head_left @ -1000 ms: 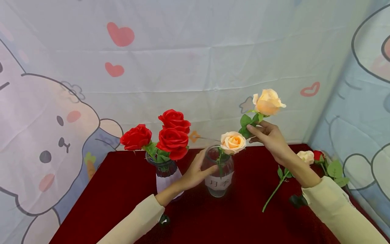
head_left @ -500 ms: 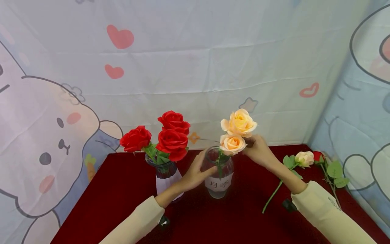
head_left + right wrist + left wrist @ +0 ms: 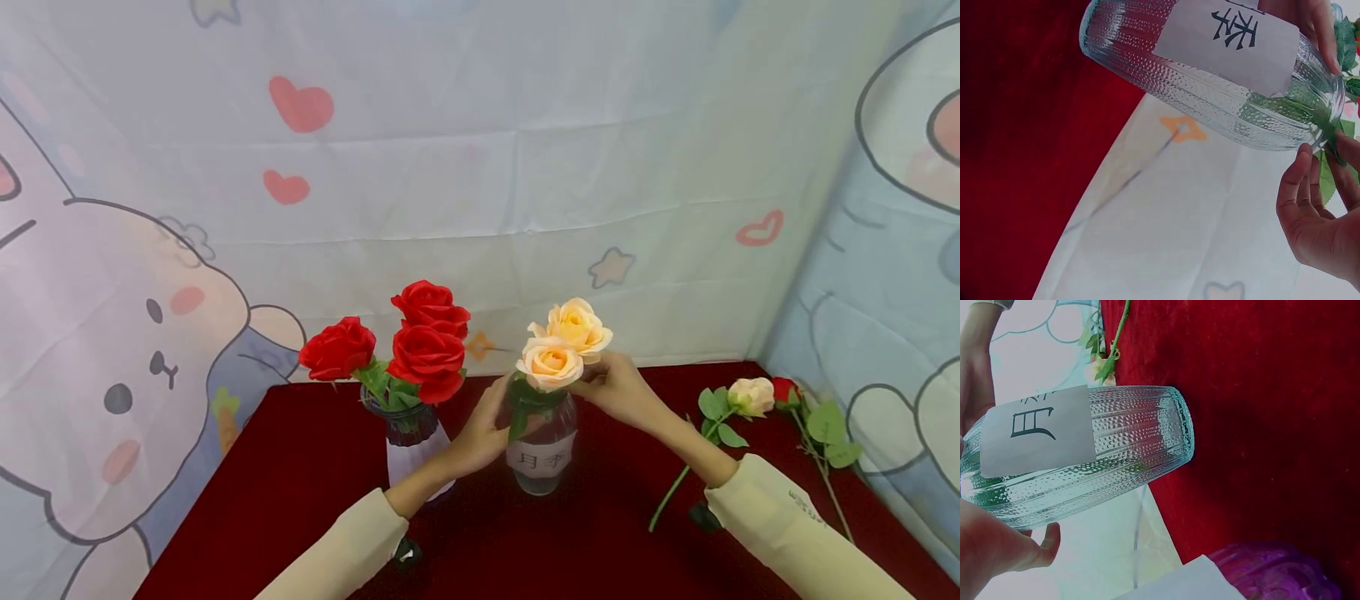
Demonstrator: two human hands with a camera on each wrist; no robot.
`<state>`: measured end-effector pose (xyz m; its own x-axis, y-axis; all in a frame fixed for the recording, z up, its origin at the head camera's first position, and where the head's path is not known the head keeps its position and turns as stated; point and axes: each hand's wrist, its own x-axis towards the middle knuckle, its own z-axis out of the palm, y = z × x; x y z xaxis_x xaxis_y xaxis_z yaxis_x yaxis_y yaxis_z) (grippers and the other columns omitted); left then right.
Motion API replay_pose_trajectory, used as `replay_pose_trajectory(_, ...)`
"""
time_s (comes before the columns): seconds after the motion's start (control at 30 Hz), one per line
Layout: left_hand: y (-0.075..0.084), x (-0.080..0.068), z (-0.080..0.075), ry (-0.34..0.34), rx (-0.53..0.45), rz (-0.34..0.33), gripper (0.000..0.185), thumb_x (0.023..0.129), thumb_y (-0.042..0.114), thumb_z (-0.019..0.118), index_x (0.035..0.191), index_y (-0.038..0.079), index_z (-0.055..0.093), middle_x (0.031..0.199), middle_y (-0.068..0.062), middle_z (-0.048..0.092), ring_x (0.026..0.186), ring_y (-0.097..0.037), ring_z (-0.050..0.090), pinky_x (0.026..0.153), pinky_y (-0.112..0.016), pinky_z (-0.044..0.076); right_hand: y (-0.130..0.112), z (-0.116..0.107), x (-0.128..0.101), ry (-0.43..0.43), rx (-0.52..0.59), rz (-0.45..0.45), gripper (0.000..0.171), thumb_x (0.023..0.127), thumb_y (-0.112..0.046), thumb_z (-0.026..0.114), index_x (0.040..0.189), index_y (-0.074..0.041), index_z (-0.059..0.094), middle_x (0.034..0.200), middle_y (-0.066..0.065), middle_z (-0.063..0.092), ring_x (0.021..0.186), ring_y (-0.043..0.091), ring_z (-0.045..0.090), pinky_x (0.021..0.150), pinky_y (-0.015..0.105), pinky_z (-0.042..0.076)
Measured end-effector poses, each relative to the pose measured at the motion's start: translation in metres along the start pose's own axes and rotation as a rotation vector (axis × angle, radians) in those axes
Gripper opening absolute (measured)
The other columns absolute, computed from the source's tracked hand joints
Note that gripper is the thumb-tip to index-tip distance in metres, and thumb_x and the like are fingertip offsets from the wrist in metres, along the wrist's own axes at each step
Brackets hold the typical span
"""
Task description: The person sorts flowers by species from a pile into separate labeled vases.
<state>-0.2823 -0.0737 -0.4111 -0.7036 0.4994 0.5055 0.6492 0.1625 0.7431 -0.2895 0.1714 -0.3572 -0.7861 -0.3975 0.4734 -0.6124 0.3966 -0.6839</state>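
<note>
My left hand (image 3: 480, 437) grips the upper side of a clear ribbed glass vase (image 3: 540, 482) with a white paper label (image 3: 1041, 434). A peach rose (image 3: 551, 365) stands in its mouth. Just behind that bloom is a second peach rose (image 3: 579, 325), its green leaves and stem at the vase's rim. My right hand (image 3: 624, 392) pinches this second rose below the bloom; the right wrist view has the fingertips (image 3: 1304, 153) right at the rim, beside green leaves (image 3: 1327, 178). The blooms partly hide the vase mouth in the head view.
Left of the glass vase stands a purple-tinted vase (image 3: 411, 454) holding red roses (image 3: 427, 354). On the dark red cloth (image 3: 600, 542) at right lie a pale rose (image 3: 750, 397) and a red rose (image 3: 785, 390) with long stems. A printed curtain (image 3: 480, 183) hangs behind.
My right hand has brought the second peach rose left and down from the upper right to the vase mouth. My left hand has stayed on the vase.
</note>
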Motion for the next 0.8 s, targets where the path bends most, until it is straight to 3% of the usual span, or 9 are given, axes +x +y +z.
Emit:
replay_pose_trajectory(0.23, 0.001, 0.001, 0.001, 0.0, -0.026, 0.017, 0.07, 0.098, 0.021, 0.07, 0.158, 0.013, 0.036, 0.151, -0.017, 0.046, 0.137, -0.027, 0.042, 0.115, -0.05, 0.035, -0.001, -0.005, -0.004, -0.053, 0.031, 0.053, 0.024, 0.094, -0.001, 0.069, 0.117, 0.007, 0.068, 0.087, 0.019, 0.072, 0.068, 0.006, 0.06, 0.062, 0.024, 0.054)
replay_pose_trajectory(0.4, 0.002, 0.0, 0.0, 0.012, -0.022, 0.015, 0.071, 0.096, 0.019, 0.071, 0.158, 0.012, 0.036, 0.15, -0.018, 0.046, 0.135, -0.027, 0.042, 0.115, -0.049, 0.033, -0.003, -0.011, -0.01, -0.085, 0.092, 0.074, 0.026, 0.099, -0.004, 0.064, 0.122, 0.008, 0.066, 0.092, 0.023, 0.074, 0.071, 0.006, 0.068, 0.065, 0.031, 0.06)
replay_pose_trajectory(0.53, 0.0, 0.002, 0.0, 0.017, -0.018, 0.054, 0.069, 0.096, 0.012, 0.071, 0.156, 0.01, 0.038, 0.149, -0.017, 0.05, 0.135, -0.026, 0.046, 0.116, -0.046, 0.036, -0.001, -0.015, -0.015, -0.09, 0.102, 0.073, 0.023, 0.101, -0.007, 0.063, 0.12, 0.003, 0.069, 0.096, 0.019, 0.075, 0.073, 0.009, 0.071, 0.066, 0.035, 0.062)
replay_pose_trajectory(0.63, -0.001, 0.003, 0.001, 0.011, -0.038, 0.087, 0.068, 0.095, 0.008, 0.071, 0.155, 0.009, 0.04, 0.147, -0.017, 0.051, 0.137, -0.028, 0.047, 0.116, -0.045, 0.039, 0.001, -0.021, -0.022, -0.083, 0.093, 0.077, 0.024, 0.101, -0.009, 0.063, 0.121, 0.001, 0.07, 0.1, 0.017, 0.076, 0.074, 0.009, 0.071, 0.066, 0.033, 0.062)
replay_pose_trajectory(0.8, -0.002, 0.001, 0.0, 0.012, -0.028, 0.074, 0.069, 0.096, 0.016, 0.071, 0.156, 0.013, 0.039, 0.15, -0.014, 0.05, 0.139, -0.026, 0.043, 0.118, -0.046, 0.034, 0.012, -0.035, -0.039, -0.057, 0.087, 0.124, 0.027, 0.103, -0.011, 0.06, 0.124, 0.004, 0.068, 0.101, 0.02, 0.075, 0.075, 0.006, 0.071, 0.066, 0.031, 0.061)
